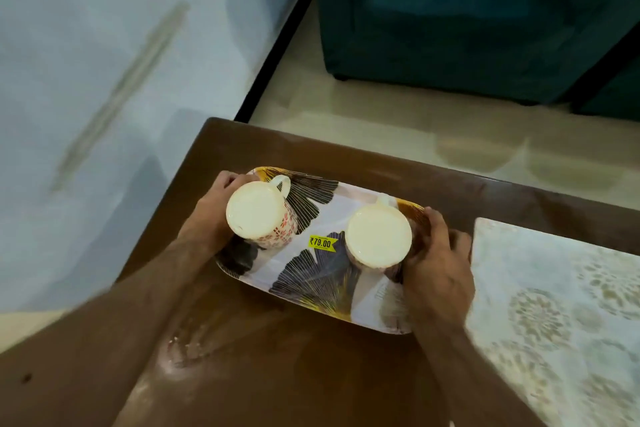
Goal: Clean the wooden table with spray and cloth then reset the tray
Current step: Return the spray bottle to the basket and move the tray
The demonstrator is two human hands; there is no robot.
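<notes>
A leaf-patterned tray [322,274] with a yellow price sticker [322,243] is over the brown wooden table [277,374]. Two cream mugs stand on it: one with red flowers [258,213] at the left end, another [379,231] at the right end. My left hand [216,204] grips the tray's left end behind the flowered mug. My right hand [438,260] grips the right end, fingers curled over the rim. Whitish smears [194,340] mark the table in front of the tray. Neither spray nor cloth is in view.
A pale patterned runner [554,305] covers the table to the right of the tray. A bed with a light blue sheet [104,97] lies to the left. A dark teal upholstered seat [467,17] stands beyond the table on the beige floor.
</notes>
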